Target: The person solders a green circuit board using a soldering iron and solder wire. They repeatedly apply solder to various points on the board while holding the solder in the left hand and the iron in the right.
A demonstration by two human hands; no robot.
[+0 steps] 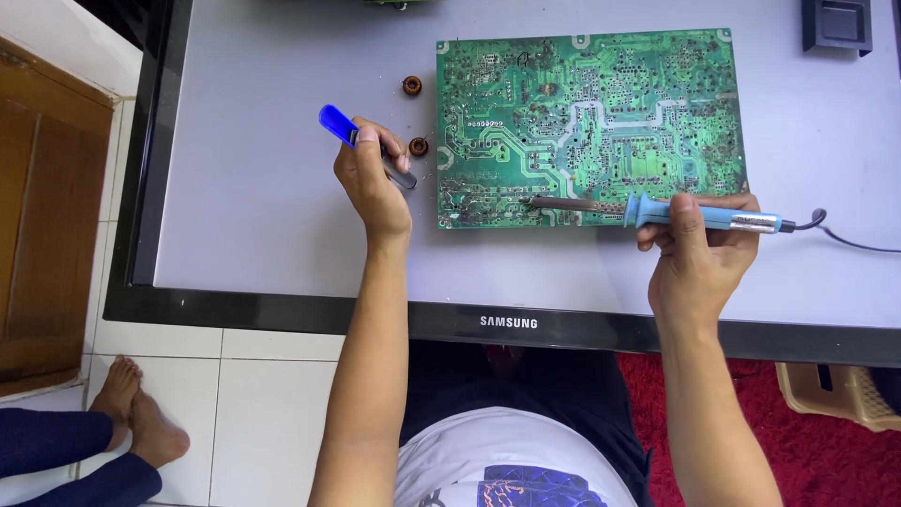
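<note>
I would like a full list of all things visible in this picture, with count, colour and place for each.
circuit board: one, green, upper middle of the panel
flat panel: one, grey with black frame, lying flat as work surface
coils: two, copper-brown, left of the board
soldering iron: one, blue handle, tip on the board's lower edge
tweezers: one, blue grip, metal tips near the lower coil
black block: one, top right corner
plastic stool: one, beige, lower right
rug: one, red, under the panel
another person's feet: two, bare, lower left
left hand: holds the tweezers
right hand: holds the soldering iron
</note>
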